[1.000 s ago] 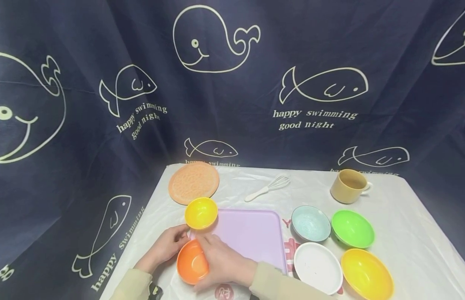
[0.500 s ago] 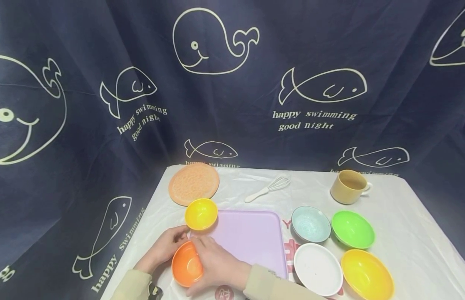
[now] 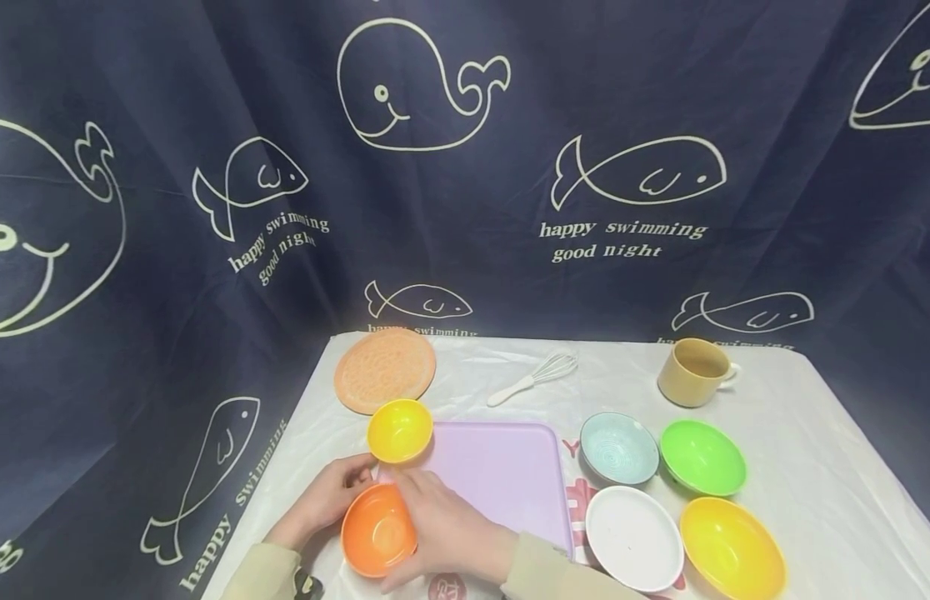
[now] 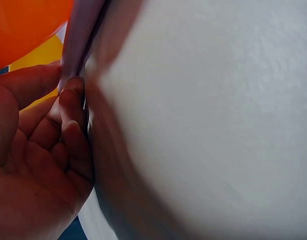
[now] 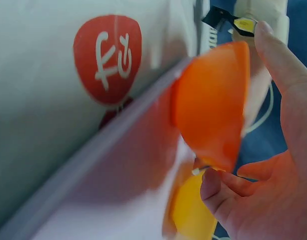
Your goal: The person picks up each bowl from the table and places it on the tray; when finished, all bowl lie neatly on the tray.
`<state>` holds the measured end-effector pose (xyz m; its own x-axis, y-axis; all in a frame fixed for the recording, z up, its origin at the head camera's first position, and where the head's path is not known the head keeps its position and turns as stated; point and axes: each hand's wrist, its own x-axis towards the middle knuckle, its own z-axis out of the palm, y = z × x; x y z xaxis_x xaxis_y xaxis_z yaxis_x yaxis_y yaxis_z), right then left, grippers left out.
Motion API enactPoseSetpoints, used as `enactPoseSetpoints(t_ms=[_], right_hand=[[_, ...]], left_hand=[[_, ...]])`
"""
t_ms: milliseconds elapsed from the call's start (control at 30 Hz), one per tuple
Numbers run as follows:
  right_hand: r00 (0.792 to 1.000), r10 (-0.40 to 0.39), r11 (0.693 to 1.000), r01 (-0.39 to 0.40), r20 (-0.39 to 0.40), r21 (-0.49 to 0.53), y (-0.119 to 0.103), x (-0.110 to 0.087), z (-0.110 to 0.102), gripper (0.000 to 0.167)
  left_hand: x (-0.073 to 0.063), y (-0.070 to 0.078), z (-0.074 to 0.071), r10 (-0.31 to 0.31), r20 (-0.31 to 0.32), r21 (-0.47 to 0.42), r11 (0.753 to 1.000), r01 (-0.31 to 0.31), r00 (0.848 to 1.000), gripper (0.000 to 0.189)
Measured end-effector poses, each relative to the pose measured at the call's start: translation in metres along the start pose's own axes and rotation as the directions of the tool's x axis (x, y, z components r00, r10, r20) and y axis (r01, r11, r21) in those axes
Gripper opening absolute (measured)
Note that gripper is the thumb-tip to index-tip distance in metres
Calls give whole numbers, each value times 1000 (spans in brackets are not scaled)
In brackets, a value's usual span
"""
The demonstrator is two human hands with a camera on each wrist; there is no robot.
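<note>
My left hand (image 3: 332,495) is at the left edge of the purple tray (image 3: 502,475); in the left wrist view its thumb and curled fingers (image 4: 73,105) pinch the tray's thin rim. At the tray's near left corner sits an orange bowl (image 3: 375,533), tipped slightly in the right wrist view. My right hand (image 3: 450,529) spans the bowl's right side. Its thumb stands apart from the rim, while its loosely bent fingertips (image 5: 211,182) are right at the bowl's far side. A small yellow bowl (image 3: 400,431) sits at the tray's far left corner, just beyond both hands.
Right of the tray are a white bowl (image 3: 633,537), a large yellow bowl (image 3: 732,546), a pale blue bowl (image 3: 618,448) and a green bowl (image 3: 702,456). Farther back lie an orange round board (image 3: 385,371), a white whisk (image 3: 532,379) and a tan mug (image 3: 692,375).
The orange bowl has shifted slightly left since the first frame. Most recently my right hand has eased a little to the right, uncovering more of the bowl. My left hand stays at the tray's edge.
</note>
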<state>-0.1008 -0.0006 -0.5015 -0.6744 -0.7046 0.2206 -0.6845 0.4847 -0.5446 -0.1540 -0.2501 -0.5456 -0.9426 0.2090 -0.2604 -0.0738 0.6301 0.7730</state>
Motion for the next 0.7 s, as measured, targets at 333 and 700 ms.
enactPoseSetpoints(t_ms=[333,700], right_hand=[[983,182,983,-182,-23,-27,20,-65,-61,132],[881,394,903,-425,-262,-69,57,-174,-135,123]], left_hand=[[0,-1,1,-8,-3,-7,1000,8,1000,46],[0,0,0,-12,-1,-11,1000,12,1000,46]])
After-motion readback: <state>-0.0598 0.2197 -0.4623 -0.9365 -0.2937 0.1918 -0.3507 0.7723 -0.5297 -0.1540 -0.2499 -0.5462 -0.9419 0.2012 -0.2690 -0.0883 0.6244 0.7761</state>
